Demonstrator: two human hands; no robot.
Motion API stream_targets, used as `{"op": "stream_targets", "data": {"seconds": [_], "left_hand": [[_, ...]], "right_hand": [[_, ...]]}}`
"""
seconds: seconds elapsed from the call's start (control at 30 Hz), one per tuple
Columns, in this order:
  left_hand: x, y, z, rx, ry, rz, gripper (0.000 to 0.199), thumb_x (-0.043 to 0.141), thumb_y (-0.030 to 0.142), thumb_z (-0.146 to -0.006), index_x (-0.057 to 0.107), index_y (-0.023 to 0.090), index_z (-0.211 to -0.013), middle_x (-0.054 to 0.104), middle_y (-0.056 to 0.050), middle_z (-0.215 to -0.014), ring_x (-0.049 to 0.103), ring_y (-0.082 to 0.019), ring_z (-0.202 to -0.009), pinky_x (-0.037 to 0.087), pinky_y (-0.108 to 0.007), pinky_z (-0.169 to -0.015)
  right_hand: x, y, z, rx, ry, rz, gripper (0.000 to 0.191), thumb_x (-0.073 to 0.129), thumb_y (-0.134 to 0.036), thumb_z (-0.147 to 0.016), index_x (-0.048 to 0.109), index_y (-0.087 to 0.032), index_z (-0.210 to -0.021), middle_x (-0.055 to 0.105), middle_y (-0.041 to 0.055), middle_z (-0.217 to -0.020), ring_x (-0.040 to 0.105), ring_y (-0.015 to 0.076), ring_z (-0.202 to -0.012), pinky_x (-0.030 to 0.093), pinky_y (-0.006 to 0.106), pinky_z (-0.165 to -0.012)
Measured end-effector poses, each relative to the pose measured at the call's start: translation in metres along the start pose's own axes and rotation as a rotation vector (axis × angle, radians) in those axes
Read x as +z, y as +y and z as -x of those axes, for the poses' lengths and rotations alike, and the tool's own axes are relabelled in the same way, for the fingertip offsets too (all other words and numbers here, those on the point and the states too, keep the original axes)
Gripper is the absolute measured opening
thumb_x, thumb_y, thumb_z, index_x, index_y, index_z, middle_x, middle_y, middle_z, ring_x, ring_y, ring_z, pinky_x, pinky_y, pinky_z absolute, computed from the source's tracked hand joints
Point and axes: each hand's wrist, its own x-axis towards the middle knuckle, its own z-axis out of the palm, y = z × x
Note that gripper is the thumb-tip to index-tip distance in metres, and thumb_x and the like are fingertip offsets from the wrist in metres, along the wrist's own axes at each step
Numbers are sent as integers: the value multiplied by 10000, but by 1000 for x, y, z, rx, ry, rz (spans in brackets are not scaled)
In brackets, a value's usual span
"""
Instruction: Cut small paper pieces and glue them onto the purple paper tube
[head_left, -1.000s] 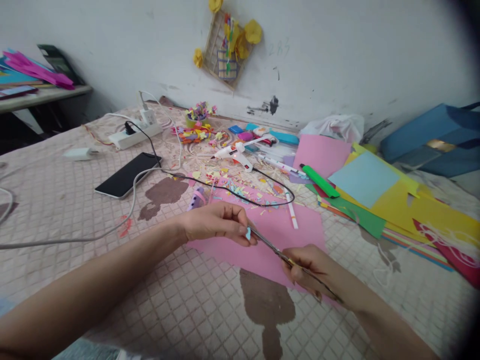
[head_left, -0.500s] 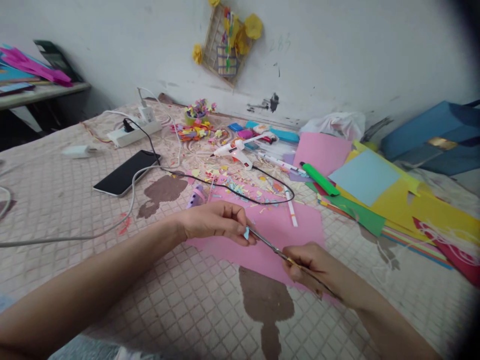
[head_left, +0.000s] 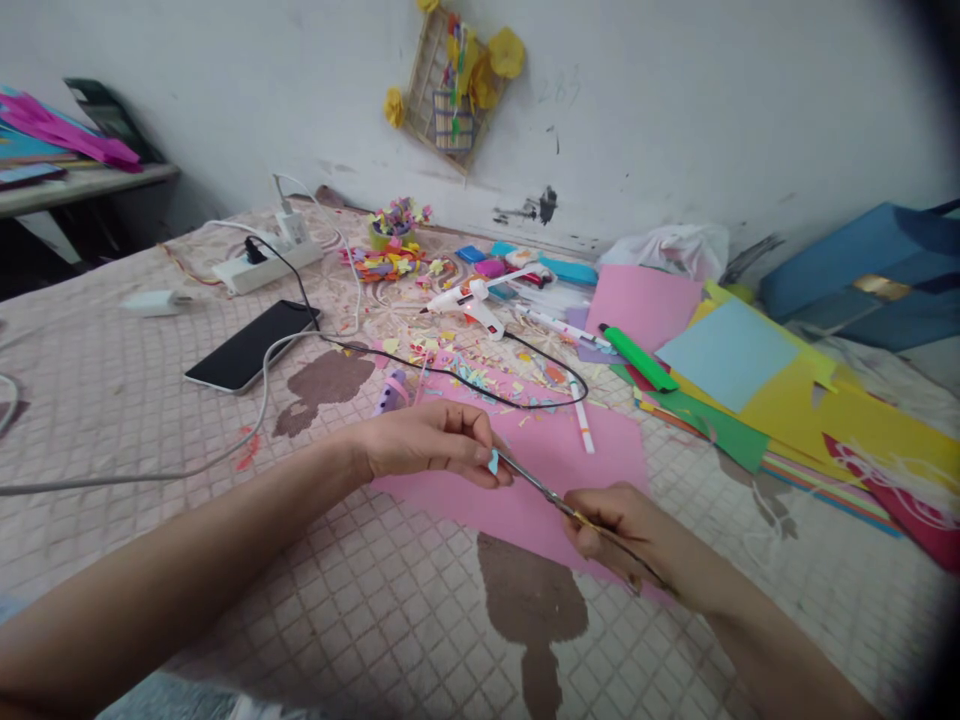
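Note:
Between the thumb and fingers of my left hand (head_left: 439, 443) is a small light-blue piece of paper (head_left: 493, 461), pinched with one end sticking out. My right hand (head_left: 630, 535) is wrapped around the handles of a pair of scissors (head_left: 544, 490). Their blades point left, and the tips reach the fingertips of my left hand beside the blue paper. Whether the blades touch the paper is too small to tell. Both hands are over a pink sheet of paper (head_left: 600, 440) lying on the quilted cloth.
Paper scraps (head_left: 480, 375) lie behind my hands, with a white glue gun (head_left: 469, 303) and its black cord. Coloured paper (head_left: 847, 420) and a green marker (head_left: 639, 358) are at right. A phone (head_left: 255, 345), power strip (head_left: 266, 265) and white cable (head_left: 187, 475) are at left.
Almost nothing differs. Both hands keep their places, with the scissors still at the small blue paper; the view has shifted very slightly.

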Motion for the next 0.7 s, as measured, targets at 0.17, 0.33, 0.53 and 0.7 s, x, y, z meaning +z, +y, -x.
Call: {"op": "stream_targets", "data": {"seconds": [0.17,0.33,0.53,0.7], "left_hand": [[5,-2,-2,48,71,28,124,656,141,-743,536,113,-731,687,-74,-858,656,-136,-837,501,-270,-781],[8,-4,-4,81,92,2,109,630,140,-768,528,109,-742,670,-100,-955,649,-122,-822,493,-265,-780],[13,-9,-7,147,223,-117,123,634,195,-766,547,109,-754,655,-84,-885,621,-118,-779,491,-265,-735],[27,-16,-8,233,354,-267,144,626,256,-765,568,124,-759,610,-41,-838,565,-106,-731,466,-243,-674]], "right_hand": [[7,-6,-1,40,59,-105,509,419,-669,-769,401,-192,-594,363,-63,-444,309,57,-357,234,177,-333],[14,0,-6,19,141,-236,498,418,-664,-776,462,-180,-666,340,-85,-412,290,56,-335,266,184,-347],[24,5,-10,-96,215,-302,489,366,-608,-837,540,-151,-821,392,-61,-501,367,75,-413,327,204,-412],[36,-2,-18,-51,400,-397,282,587,-439,-775,569,-166,-842,452,-53,-575,430,79,-460,360,205,-434]]}}
